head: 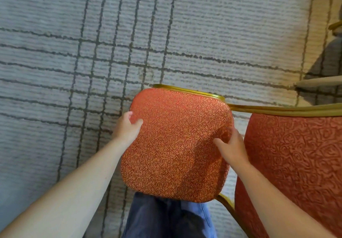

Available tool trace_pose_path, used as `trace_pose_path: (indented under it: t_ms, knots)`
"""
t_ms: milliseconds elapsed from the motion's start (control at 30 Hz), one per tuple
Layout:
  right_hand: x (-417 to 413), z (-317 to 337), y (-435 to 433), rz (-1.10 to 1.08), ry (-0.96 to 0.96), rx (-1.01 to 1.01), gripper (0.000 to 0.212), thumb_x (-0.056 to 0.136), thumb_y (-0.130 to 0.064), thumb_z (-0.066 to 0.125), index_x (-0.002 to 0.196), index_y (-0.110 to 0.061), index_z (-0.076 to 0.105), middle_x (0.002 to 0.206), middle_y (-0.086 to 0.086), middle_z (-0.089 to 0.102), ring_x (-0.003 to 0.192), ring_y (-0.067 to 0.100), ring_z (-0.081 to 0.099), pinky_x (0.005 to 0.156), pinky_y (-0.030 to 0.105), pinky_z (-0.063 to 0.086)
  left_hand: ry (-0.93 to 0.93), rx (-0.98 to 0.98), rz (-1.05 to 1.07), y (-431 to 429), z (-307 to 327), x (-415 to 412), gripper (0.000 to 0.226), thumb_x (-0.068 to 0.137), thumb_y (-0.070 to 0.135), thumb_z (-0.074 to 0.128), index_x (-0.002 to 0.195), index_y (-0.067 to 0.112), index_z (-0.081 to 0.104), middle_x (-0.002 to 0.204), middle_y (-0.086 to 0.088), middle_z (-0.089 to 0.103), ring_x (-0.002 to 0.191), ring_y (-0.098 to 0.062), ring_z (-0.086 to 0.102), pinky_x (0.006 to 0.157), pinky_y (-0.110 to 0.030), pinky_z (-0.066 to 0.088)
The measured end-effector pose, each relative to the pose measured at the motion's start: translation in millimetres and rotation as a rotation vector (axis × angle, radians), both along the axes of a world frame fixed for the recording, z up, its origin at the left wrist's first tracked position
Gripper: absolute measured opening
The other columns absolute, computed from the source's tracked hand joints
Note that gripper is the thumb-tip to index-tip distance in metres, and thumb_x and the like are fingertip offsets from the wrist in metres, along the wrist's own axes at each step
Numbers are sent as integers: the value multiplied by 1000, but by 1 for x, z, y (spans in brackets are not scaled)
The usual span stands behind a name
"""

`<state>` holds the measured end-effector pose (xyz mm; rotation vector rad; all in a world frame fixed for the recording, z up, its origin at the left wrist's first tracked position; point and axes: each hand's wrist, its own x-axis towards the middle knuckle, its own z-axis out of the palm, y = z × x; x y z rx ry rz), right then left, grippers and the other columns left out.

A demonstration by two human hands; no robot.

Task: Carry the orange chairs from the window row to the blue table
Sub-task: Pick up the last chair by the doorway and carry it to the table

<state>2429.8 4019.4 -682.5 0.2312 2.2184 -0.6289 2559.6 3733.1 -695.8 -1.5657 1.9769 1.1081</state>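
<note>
Nothing can be read here: no text, label, brand, number or sign. The chair [175,145] bears only a swirl pattern on its cloth, and the carpet [55,71] left of it only dark crossing lines.

Grey carpet [55,34] with dark grid lines; blue trouser leg [166,219]; pale bar [318,81], perhaps furniture leg.
</note>
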Motion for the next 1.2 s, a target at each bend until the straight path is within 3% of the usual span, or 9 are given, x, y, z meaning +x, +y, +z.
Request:
trace_pose_path:
  t_ms: [167,333,467,700,800,900,1000,1100,1200]
  knots:
    - [-7,-42,8,-119,5,-27,74,83,-30,74,144,-15,35,142,9,51,130,30,49,108,49,42,23,-57,43,0,-36,2,72,89,45,59,146,10,33,145,-14,42,130,-29,45,108,-42,36]
    - [-12,-69,8,-213,8,-44,89,80,-41,77,150,-17,27,146,9,47,133,29,47,112,47,38,39,-82,66,8,-55,7,76,91,49,55,149,11,26,148,-12,39,135,-27,39,111,-35,30]
    - [-11,-81,13,-275,26,-73,91,79,-42,79,150,-18,29,148,5,46,134,23,46,113,37,36,81,-68,133,5,-62,11,65,87,52,59,137,15,41,134,-5,54,122,-22,51,101,-29,37]
    - [5,-90,18,-473,55,-106,70,74,-38,85,134,-18,55,113,-7,62,100,8,59,72,6,44,114,-49,232,0,-75,23,58,75,61,68,114,18,65,106,6,68,97,-10,63,82,-19,44]
    - [5,-94,21,-489,9,-103,71,72,-44,85,133,-23,55,109,-10,61,97,8,58,83,21,45,115,-29,282,3,-78,23,41,79,53,70,105,22,67,98,8,67,90,-7,63,69,-10,47]
    - [4,-97,23,-514,-47,-93,70,70,-49,84,130,-24,58,106,-10,61,96,10,58,85,23,43,117,-14,323,5,-79,21,43,81,50,69,111,19,68,98,7,66,87,-5,61,60,-1,44]
    - [1,-98,24,-547,-130,-97,58,70,-51,83,119,-25,64,99,-11,64,93,10,61,84,25,46,104,-8,346,5,-81,20,39,81,49,69,108,20,67,99,6,65,87,-4,61,59,0,43]
    - [-1,-101,26,-558,-179,-111,34,71,-51,83,90,-30,64,88,-18,64,86,4,63,86,27,49,90,6,347,4,-83,20,34,81,51,68,103,25,64,95,9,64,78,3,59,58,0,42]
    - [-1,-102,27,-558,-193,-124,32,71,-52,83,87,-32,64,89,-19,66,84,-1,63,83,25,50,67,22,328,0,-84,21,43,80,55,67,109,23,64,94,10,63,79,3,59,61,-2,44]
